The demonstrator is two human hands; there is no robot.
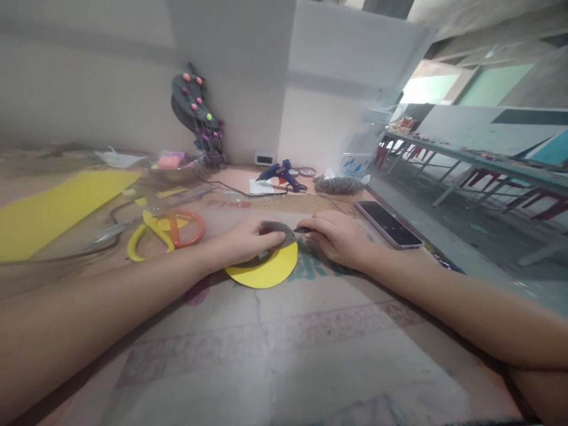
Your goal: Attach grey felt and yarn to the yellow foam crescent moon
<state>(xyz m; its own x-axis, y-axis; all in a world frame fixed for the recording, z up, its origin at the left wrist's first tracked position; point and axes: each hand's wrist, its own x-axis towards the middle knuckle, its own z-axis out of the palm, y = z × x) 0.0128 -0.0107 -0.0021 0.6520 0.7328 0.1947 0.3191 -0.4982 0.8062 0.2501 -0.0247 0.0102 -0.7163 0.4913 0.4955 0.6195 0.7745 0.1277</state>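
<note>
My left hand point(252, 239) is closed on a dark grey curved piece point(288, 232), its thumb pressed on top. This piece lies over a yellow paper disc point(266, 275), whose lower part shows below my hand. Just to the right, my right hand point(335, 236) pinches a small dark, pointed piece point(303, 229) between thumb and fingers. It points toward the grey curve; I cannot tell whether the two are joined. Left of my hands lie scissors with yellow and orange handles point(189, 229). A phone point(390, 225) rests right of my right hand.
Behind my hands are a blue glue gun point(279, 171) and a bundle of grey yarn point(339, 184). A grey crescent decoration with coloured pompoms point(190, 100) leans against the wall. Yellow paper point(66, 207) lies left. Another long table point(479, 157) stands beyond the right edge.
</note>
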